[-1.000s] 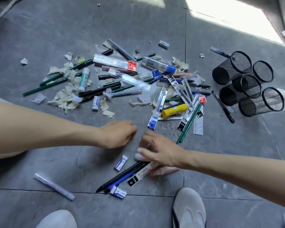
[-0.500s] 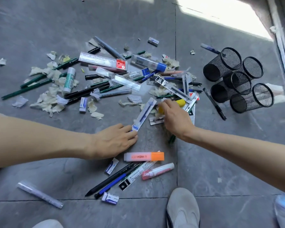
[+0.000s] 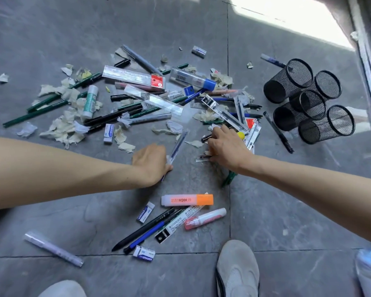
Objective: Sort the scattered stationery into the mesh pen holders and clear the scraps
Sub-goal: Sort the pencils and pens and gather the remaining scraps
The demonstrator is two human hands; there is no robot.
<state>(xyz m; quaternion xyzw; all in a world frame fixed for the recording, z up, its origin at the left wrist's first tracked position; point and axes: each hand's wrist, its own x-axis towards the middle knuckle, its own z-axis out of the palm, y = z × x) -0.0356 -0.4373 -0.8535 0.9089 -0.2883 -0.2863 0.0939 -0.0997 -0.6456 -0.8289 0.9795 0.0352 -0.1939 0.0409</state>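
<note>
Pens, green pencils, rulers, erasers and torn paper scraps lie scattered on the grey floor. Several black mesh pen holders lie on their sides at the right. My left hand grips a clear packet with a blue pen refill, which points up and to the right. My right hand curls over a yellow highlighter in the pile; a black end sticks out by the thumb. A small packet lies under that hand's edge.
Nearer me lie an orange highlighter, a correction pen, black and blue pens, two erasers and a clear marker. My grey shoes are at the bottom. A floor joint runs past the right hand.
My left hand went from touching the refill packet's end to gripping it. My right hand shifted from the near pens up into the pile and closed over the yellow highlighter.
</note>
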